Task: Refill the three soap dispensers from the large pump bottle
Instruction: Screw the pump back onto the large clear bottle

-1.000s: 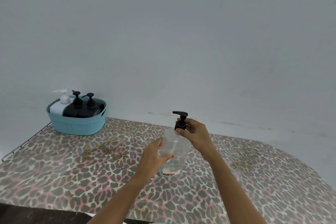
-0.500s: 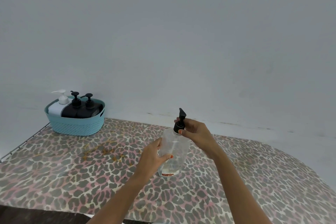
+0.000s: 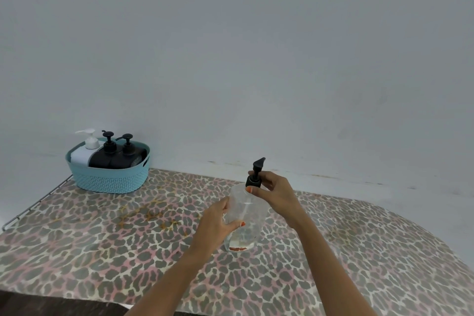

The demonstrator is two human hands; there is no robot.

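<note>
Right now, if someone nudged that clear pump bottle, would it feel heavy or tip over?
Probably light: the clear pump bottle shows only a shallow layer of liquid at its base. Being tall with a black pump on top, it may tip easily. Its smooth wall could be slippery; the left hand wraps it, the right hand grips the pump.

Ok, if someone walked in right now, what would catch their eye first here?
Mid-table, the left hand grips a clear bottle standing on the leopard-print cloth, while the right hand pinches its black pump. At the back left, a turquoise basket holds a white dispenser and two black dispensers.
</note>
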